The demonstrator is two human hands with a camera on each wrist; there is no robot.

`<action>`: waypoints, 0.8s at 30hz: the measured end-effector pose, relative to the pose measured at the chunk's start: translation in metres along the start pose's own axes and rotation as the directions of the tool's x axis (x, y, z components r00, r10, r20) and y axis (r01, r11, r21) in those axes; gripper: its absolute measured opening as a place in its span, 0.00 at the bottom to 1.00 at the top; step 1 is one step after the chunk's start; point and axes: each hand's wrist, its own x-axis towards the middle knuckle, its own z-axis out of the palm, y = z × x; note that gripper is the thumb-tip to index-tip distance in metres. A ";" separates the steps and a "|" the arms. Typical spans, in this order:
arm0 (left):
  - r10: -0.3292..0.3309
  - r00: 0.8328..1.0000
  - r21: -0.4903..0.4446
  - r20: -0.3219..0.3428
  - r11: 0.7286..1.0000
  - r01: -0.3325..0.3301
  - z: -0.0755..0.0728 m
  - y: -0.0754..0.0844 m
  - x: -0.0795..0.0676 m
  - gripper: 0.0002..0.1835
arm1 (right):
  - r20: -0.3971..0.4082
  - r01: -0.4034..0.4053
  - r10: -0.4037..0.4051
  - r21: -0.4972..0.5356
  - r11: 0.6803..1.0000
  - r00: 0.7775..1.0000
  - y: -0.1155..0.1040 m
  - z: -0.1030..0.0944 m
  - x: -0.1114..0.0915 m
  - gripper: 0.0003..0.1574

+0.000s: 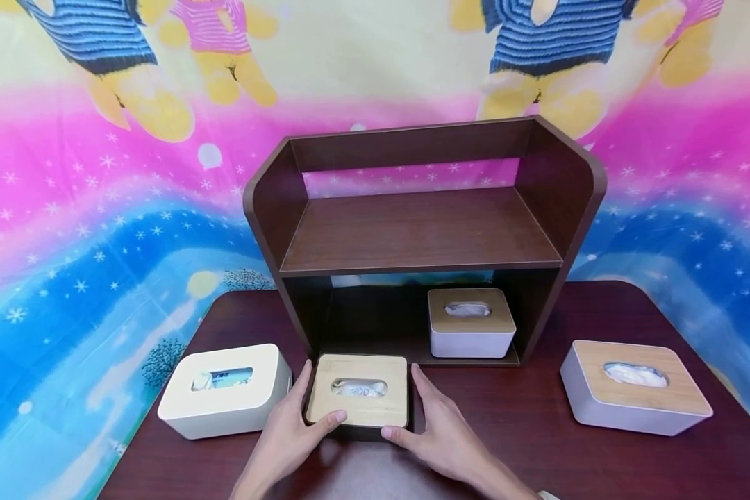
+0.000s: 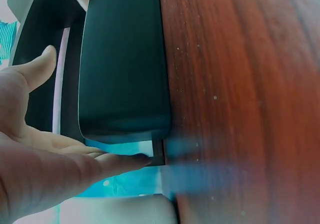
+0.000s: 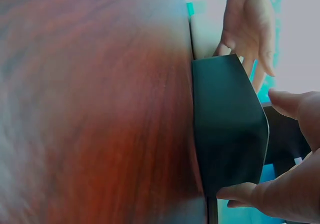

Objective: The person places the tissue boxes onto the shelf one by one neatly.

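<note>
A black tissue box with a pale wooden lid (image 1: 357, 410) stands on the table in front of the shelf's lower opening. My left hand (image 1: 292, 425) is at its left side, and my right hand (image 1: 440, 430) is at its right. Both hands have straight fingers along the sides, with the thumbs by the front edge of the lid. In the left wrist view, the left hand (image 2: 55, 149) is spread beside the dark box (image 2: 122, 59), its thumb off the surface. The right wrist view has the right hand (image 3: 285, 184) with fingertips by the box's near end (image 3: 227, 119).
A dark brown two-level shelf (image 1: 421, 229) stands behind. Inside its lower level, at the right, sits a white tissue box with a wooden lid (image 1: 471, 326). An all-white tissue box (image 1: 225, 396) is at the left; another wood-lidded one (image 1: 637, 389) lies at the right of the table (image 1: 525, 444).
</note>
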 end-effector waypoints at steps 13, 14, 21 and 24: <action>-0.025 0.998 -0.040 0.051 0.999 0.027 -0.003 -0.011 -0.003 0.55 | 0.055 0.017 -0.016 -0.021 1.000 0.998 0.001 0.004 -0.003 0.67; -0.025 0.998 -0.047 0.054 0.999 0.027 -0.004 -0.010 -0.003 0.54 | 0.063 0.016 -0.015 -0.015 1.000 0.998 0.001 0.004 -0.003 0.66; -0.032 0.993 -0.237 0.116 0.970 0.059 -0.006 -0.011 -0.006 0.46 | 0.085 0.023 -0.030 0.074 0.997 0.996 -0.001 0.002 -0.007 0.58; -0.031 0.992 -0.275 0.124 0.959 0.064 -0.007 -0.013 -0.007 0.41 | 0.037 0.029 -0.030 0.026 0.999 0.999 -0.003 0.001 -0.009 0.51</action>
